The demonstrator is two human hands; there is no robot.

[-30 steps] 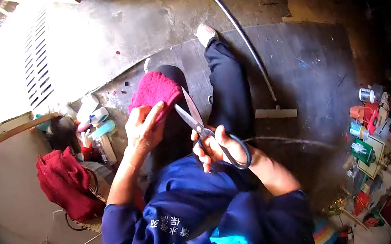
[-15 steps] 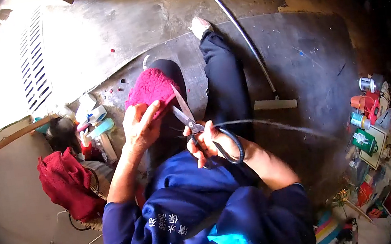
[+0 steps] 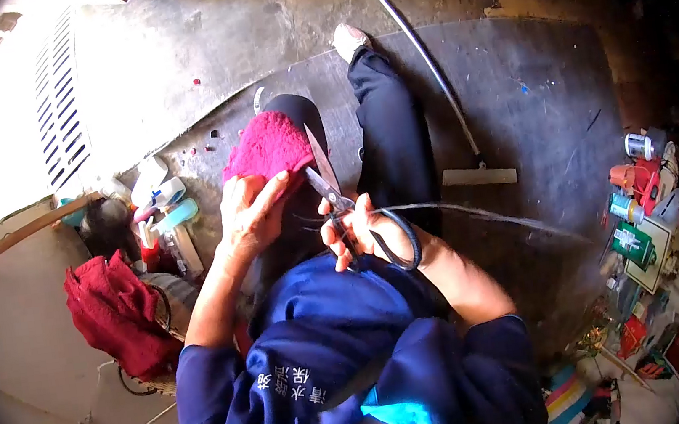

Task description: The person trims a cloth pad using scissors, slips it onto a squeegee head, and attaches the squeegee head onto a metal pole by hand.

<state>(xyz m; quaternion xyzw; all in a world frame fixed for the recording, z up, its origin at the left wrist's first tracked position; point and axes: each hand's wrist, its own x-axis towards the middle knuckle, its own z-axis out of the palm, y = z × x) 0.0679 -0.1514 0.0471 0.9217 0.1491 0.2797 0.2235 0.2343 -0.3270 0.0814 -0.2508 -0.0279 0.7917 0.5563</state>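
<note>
While the left hand (image 3: 251, 214) grips the edge of a bright crimson terry cloth (image 3: 268, 146), bunched over the left knee (image 3: 295, 109), the right hand (image 3: 367, 232) has fingers through the handles of black-handled scissors (image 3: 337, 201), blades parted in a narrow V. Step in hand looks like trimming at the cloth's edge; blade tips sit right by the hem, though whether either one touches fabric, can't tell. A clean snip calls for the edge lined up between the blades, fabric taut and left fingertips clear, as they sit close to the cutting side. Pale, thin strand (image 3: 484, 213) runs off from near the right hand toward the right; looks like thread, could snag on the handles. Dark red cloth (image 3: 120, 319) lies over a basket beside the left arm, with bottles (image 3: 176, 216) grouped ahead of it on the floor. Long-handled squeegee (image 3: 479, 177) lies beyond the right leg, away from the blades. Far right: clutter with a white bottle (image 3: 638, 146) and green box (image 3: 633, 245), well apart from the hands. Nothing solid blocks the scissors; main hindrances are the soft folds and nearby fingers.
</note>
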